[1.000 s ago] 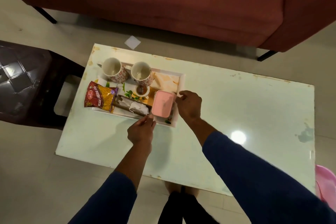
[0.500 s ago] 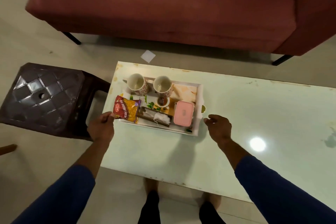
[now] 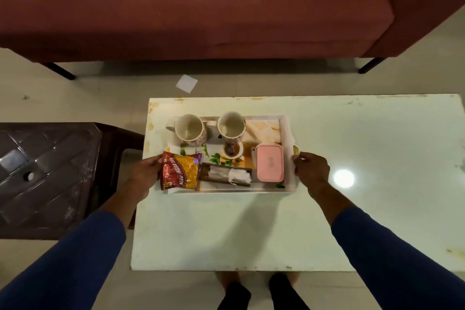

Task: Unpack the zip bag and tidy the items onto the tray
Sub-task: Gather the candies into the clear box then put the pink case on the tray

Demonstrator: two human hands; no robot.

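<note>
A white tray [image 3: 286, 128] sits on the left part of the pale table [image 3: 352, 184]. It holds two mugs [image 3: 190, 129] [image 3: 231, 125], a red and yellow snack packet [image 3: 181, 171], a brown packet with tea bags [image 3: 226, 177], a small cup [image 3: 230, 150] and a pink lidded box [image 3: 270, 166]. My left hand [image 3: 147, 171] grips the tray's left end beside the snack packet. My right hand [image 3: 312, 171] grips the tray's right end, next to its gold knob [image 3: 296, 150]. No zip bag is in view.
A dark plastic stool [image 3: 50, 173] stands close to the table's left edge. A maroon sofa [image 3: 201, 7] runs along the far side. A white paper scrap [image 3: 186, 83] lies on the floor between sofa and table. My feet show below the table's near edge.
Both hands have left the items inside the tray and moved outward to its two ends, closing on the left and right rims. The view has shifted left and nearer.
</note>
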